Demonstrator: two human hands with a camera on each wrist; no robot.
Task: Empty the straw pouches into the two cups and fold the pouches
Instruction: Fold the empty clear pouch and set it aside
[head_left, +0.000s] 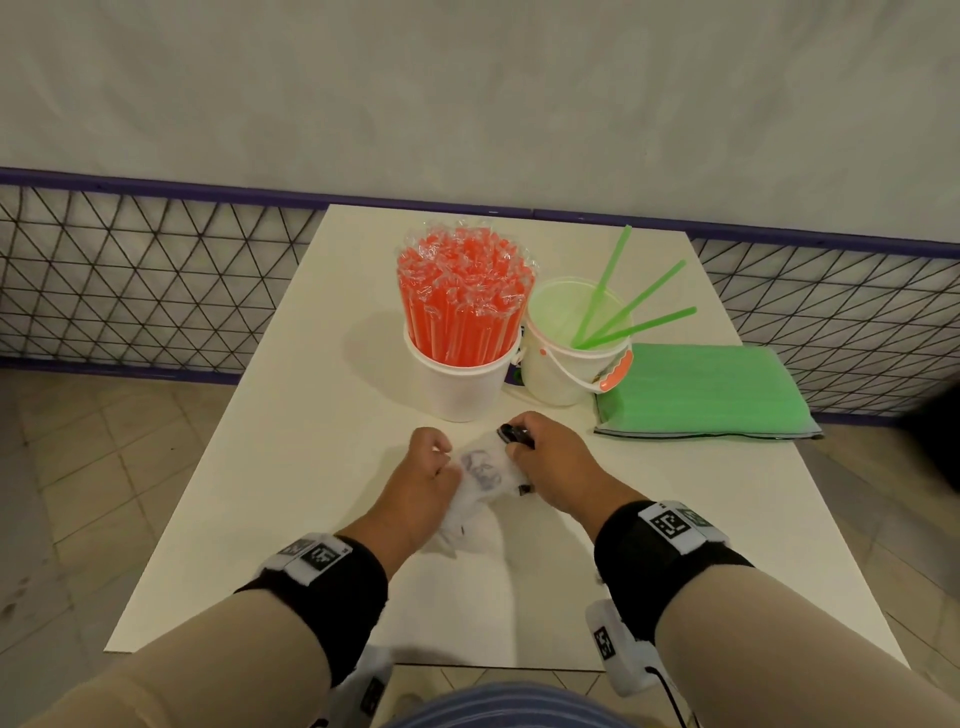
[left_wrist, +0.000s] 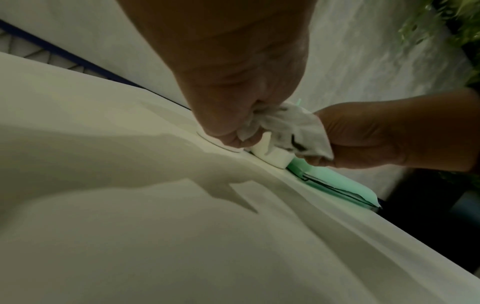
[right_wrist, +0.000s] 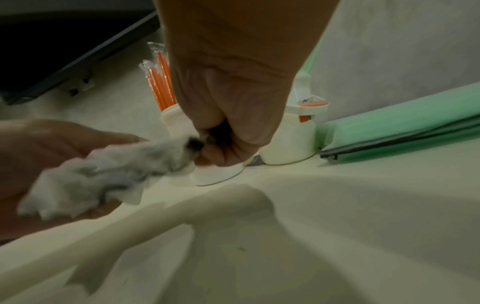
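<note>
An empty, crumpled clear pouch (head_left: 483, 475) (left_wrist: 291, 129) (right_wrist: 103, 172) is stretched between both hands just above the table. My left hand (head_left: 431, 462) (left_wrist: 233, 115) grips its left end in a fist. My right hand (head_left: 540, 457) (right_wrist: 228, 127) pinches its black zip edge. Behind them a white cup (head_left: 460, 379) (right_wrist: 172, 121) is packed with wrapped orange straws (head_left: 462, 301). Beside it stands a white bucket cup (head_left: 558, 369) (right_wrist: 291, 139) holding three green straws (head_left: 628, 306). A full pouch of green straws (head_left: 701, 389) (left_wrist: 335, 183) (right_wrist: 405, 127) lies flat to its right.
The white table (head_left: 291, 519) has bare surface to the left of the hands and in front of them. A black wire fence (head_left: 130, 280) with a purple rail runs behind the table. Tiled floor lies on both sides.
</note>
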